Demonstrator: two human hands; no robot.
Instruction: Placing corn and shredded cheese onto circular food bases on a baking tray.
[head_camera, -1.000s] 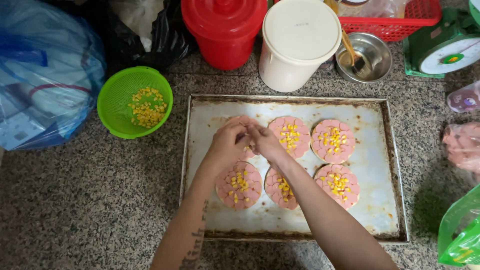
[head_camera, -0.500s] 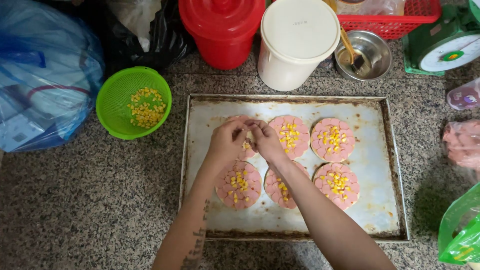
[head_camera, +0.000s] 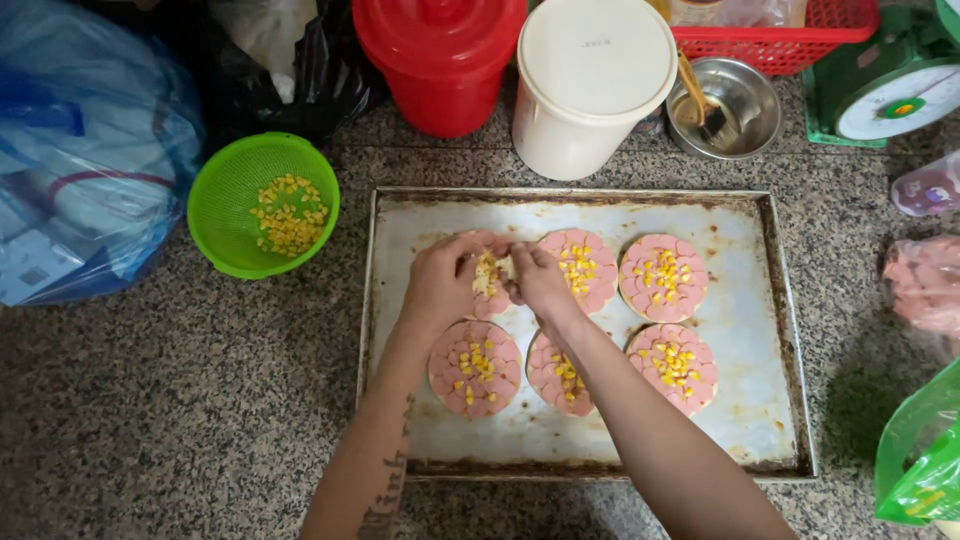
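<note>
A worn metal baking tray (head_camera: 740, 430) lies on the speckled stone counter with several small round pizza bases topped with pink sausage slices and corn. My left hand (head_camera: 442, 280) and my right hand (head_camera: 540, 278) meet over the top-left base (head_camera: 489, 276), fingertips pinched on its corn topping. That base is mostly hidden under my fingers. The other bases, such as the lower-left one (head_camera: 476, 367) and the top-right one (head_camera: 662, 276), lie untouched.
A green colander (head_camera: 262, 205) with corn kernels sits left of the tray. Behind stand a red bucket (head_camera: 438, 55), a white lidded tub (head_camera: 592, 80), a steel bowl (head_camera: 738, 105), a red basket and a green scale (head_camera: 885, 85). Plastic bags lie at both sides.
Both hands stay over the top-left base, with only slight finger movement on the corn. Nothing else has moved.
</note>
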